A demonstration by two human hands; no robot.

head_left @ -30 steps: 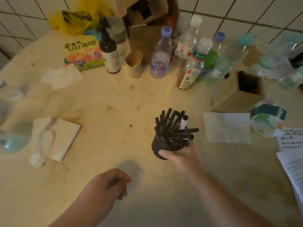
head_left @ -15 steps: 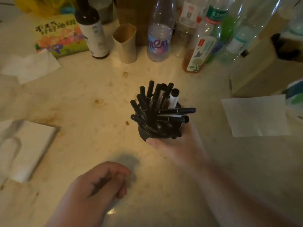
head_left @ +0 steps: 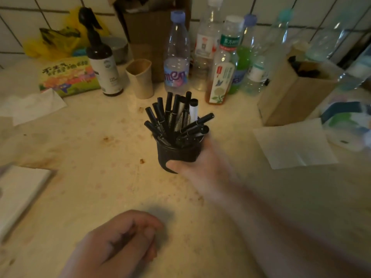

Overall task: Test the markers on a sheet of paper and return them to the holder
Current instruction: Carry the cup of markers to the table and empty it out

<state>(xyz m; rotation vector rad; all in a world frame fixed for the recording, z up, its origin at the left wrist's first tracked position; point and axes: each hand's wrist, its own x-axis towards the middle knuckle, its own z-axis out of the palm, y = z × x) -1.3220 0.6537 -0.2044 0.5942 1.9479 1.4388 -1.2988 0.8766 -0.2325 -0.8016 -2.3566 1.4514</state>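
A black round holder (head_left: 176, 152) stands at the middle of the stained table, packed with several black markers (head_left: 174, 117) and one white-bodied one (head_left: 193, 110), fanned out upward. My right hand (head_left: 202, 167) wraps the holder from the right, thumb across its lower front. Low in the view hangs my left hand (head_left: 122, 243), above the table, fingers curled loosely, holding nothing. A white sheet of paper (head_left: 295, 145) lies to the right of the holder. Another white sheet (head_left: 18, 193) lies at the left edge.
Behind the holder stand several plastic bottles (head_left: 176, 57), a dark spray bottle (head_left: 103, 65), a beige cup (head_left: 139, 78) and a cardboard box (head_left: 152, 31). A brown box (head_left: 289, 95) sits at the right, a colourful packet (head_left: 68, 77) and tissue (head_left: 32, 106) at the left.
The view has drawn closer to the table. My right hand keeps its grip on the holder, which has shifted slightly away from me. My left hand stays low, curled.
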